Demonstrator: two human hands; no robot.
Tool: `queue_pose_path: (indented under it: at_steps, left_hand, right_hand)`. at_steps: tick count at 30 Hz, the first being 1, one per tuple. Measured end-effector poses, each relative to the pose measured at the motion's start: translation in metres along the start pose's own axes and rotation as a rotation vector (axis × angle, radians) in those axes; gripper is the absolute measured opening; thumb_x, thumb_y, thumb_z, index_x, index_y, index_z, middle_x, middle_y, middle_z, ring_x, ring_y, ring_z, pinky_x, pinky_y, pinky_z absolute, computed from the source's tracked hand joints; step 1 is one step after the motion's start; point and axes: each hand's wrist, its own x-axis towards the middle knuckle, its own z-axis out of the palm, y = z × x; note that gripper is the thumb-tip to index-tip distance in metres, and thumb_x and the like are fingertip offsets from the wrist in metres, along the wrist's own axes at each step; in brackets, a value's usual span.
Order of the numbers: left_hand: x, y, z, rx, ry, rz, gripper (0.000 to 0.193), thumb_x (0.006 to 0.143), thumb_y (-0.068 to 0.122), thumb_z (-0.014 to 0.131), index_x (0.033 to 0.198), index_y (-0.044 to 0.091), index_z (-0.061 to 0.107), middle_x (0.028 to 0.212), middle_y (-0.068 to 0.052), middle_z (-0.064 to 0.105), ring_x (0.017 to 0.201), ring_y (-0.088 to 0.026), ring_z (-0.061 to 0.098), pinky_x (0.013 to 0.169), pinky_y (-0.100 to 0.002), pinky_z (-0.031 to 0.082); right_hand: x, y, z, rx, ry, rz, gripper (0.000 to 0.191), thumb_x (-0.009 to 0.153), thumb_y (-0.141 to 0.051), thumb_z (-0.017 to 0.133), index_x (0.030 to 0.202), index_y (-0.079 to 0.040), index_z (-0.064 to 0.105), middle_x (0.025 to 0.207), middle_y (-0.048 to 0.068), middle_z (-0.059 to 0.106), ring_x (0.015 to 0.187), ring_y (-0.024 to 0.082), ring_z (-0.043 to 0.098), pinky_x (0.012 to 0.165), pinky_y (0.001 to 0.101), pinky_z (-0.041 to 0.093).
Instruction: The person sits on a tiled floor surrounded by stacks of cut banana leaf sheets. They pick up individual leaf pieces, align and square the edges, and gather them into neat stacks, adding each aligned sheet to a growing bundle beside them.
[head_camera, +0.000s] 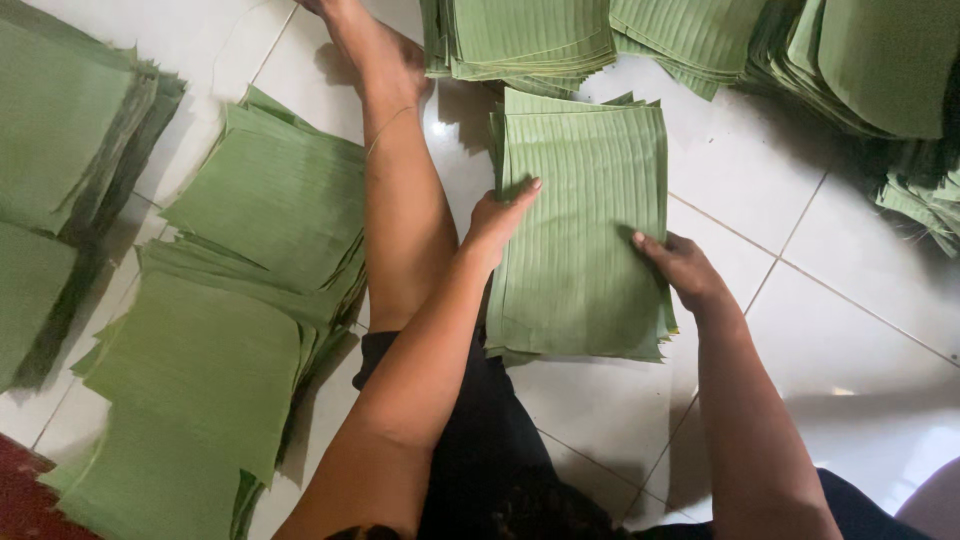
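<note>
A stack of rectangular green banana-leaf sheets (585, 200) lies on the white tiled floor in front of me. My left hand (497, 222) grips the stack's left edge, thumb on top. My right hand (680, 268) rests on the right side of the stack, fingers flat on the top sheet and curled around the edge. My bare leg (400, 180) stretches forward between this stack and the piles at the left.
Large piles of cut leaf sheets (250, 290) spread along the left, with a darker stack (70, 130) at far left. More leaf stacks (700, 35) line the top edge and right corner. White floor tiles (860, 290) show at the right.
</note>
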Motion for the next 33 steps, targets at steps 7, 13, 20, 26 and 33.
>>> queue_pose_path:
  at_steps: [7,13,20,26,33]
  left_hand:
    - [0.011,-0.011,-0.006,-0.092,-0.203,-0.047,0.064,0.075,0.038,0.085,0.125,0.002,0.070,0.123,-0.011,0.073,0.116,-0.022,0.065,0.099,-0.041,0.051]
    - [0.001,-0.021,0.014,0.100,-0.064,0.182,0.052,0.078,0.023,0.079,0.125,0.005,0.066,0.114,-0.013,0.076,0.102,-0.023,0.072,0.089,-0.038,0.056]
    - [-0.081,0.011,0.039,0.088,0.005,0.380,0.048,0.085,0.021,0.077,0.129,0.004,0.064,0.111,-0.014,0.077,0.101,-0.024,0.073,0.088,-0.037,0.056]
    - [-0.103,0.084,-0.013,-0.249,-0.049,0.519,0.049,0.091,0.021,0.075,0.130,-0.004,0.061,0.116,-0.013,0.073,0.105,-0.021,0.068,0.091,-0.036,0.055]
    - [0.000,0.170,-0.175,-0.400,0.211,0.688,0.055,0.085,0.023,0.079,0.131,-0.001,0.062,0.119,-0.012,0.074,0.109,-0.022,0.070,0.097,-0.038,0.055]
  right_hand:
    - [-0.019,0.039,-0.003,0.324,-0.184,0.141,0.068,0.091,-0.041,0.066,0.142,0.002,0.055,0.136,0.012,0.066,0.121,0.021,0.062,0.102,0.0356,0.049]
    - [-0.033,0.046,0.022,0.113,0.054,0.084,0.055,0.094,-0.028,0.067,0.132,0.010,0.057,0.118,0.023,0.070,0.099,0.029,0.070,0.083,0.0410,0.059]
    - [-0.120,0.013,0.006,-0.290,0.311,-0.083,0.042,0.092,-0.036,0.070,0.094,0.006,0.072,0.071,0.007,0.070,0.061,0.015,0.063,0.058,0.0346,0.050]
    - [-0.157,-0.114,0.012,-0.427,0.294,-0.118,0.037,0.097,-0.033,0.071,0.086,0.002,0.072,0.063,0.006,0.056,0.053,0.017,0.046,0.049,0.0358,0.035]
    - [-0.060,-0.295,0.133,-0.442,0.029,-0.578,0.039,0.101,-0.024,0.074,0.118,0.010,0.063,0.097,0.013,0.069,0.079,0.021,0.061,0.066,0.0354,0.047]
